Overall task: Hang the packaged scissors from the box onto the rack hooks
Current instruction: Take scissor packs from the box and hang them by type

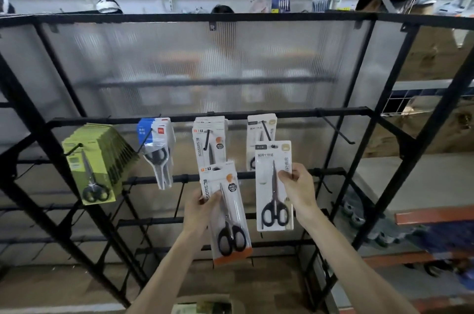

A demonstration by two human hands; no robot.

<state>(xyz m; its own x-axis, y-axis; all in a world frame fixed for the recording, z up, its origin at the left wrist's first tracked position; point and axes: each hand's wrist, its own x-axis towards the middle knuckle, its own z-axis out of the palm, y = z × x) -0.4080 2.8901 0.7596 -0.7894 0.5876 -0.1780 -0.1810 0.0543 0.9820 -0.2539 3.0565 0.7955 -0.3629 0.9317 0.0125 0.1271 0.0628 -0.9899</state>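
Note:
My left hand [202, 207] grips a white and orange scissors pack [232, 221] by its left edge, just below a hook [206, 139] that carries a stack of the same packs [209, 141]. My right hand [297, 185] pinches a white and beige scissors pack [273, 193] at its right edge, in front of matching packs [261, 134] hung on the hook to the right. Both held packs are upright, below the black rack bar [307, 112]. At the bottom edge, part of the box [205, 306] shows.
Green scissors packs [95, 162] and blue-topped packs [157, 149] hang on hooks further left. A bare hook [336, 127] juts out at the right of the bar. Behind the rack is a ribbed translucent panel [205, 62]. Shelves and cardboard boxes stand at the right.

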